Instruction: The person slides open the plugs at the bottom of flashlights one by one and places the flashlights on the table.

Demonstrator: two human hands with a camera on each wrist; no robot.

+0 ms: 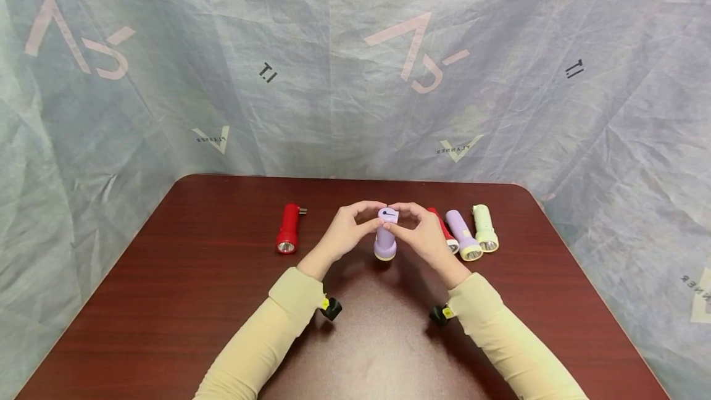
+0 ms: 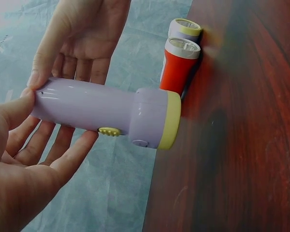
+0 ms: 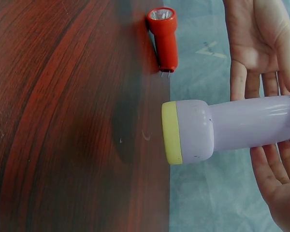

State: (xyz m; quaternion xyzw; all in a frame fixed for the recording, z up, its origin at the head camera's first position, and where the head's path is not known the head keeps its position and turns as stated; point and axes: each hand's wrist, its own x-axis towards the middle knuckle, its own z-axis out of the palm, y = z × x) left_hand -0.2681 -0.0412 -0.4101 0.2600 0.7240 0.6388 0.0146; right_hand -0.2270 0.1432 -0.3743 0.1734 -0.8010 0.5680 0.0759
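A lilac flashlight [image 1: 385, 238] is held upright between both hands, its yellow-rimmed lens end facing down over the table and its tail end up. My left hand [image 1: 345, 231] pinches the tail end with thumb and fingers from the left. From the right, my right hand [image 1: 424, 234] pinches the same end, with the two thumbs close together. A small dark mark shows on the tail's top face. In the left wrist view, a ridged yellow switch [image 2: 109, 131] is visible on the body, with a left fingertip right beside it.
On the dark red table [image 1: 211, 301], a red flashlight [image 1: 287, 230] with metal prongs sticking out lies to the left. To the right lie another red flashlight [image 1: 452, 244], partly hidden by my right hand, a second lilac one [image 1: 462, 233] and a pale green one [image 1: 484, 227].
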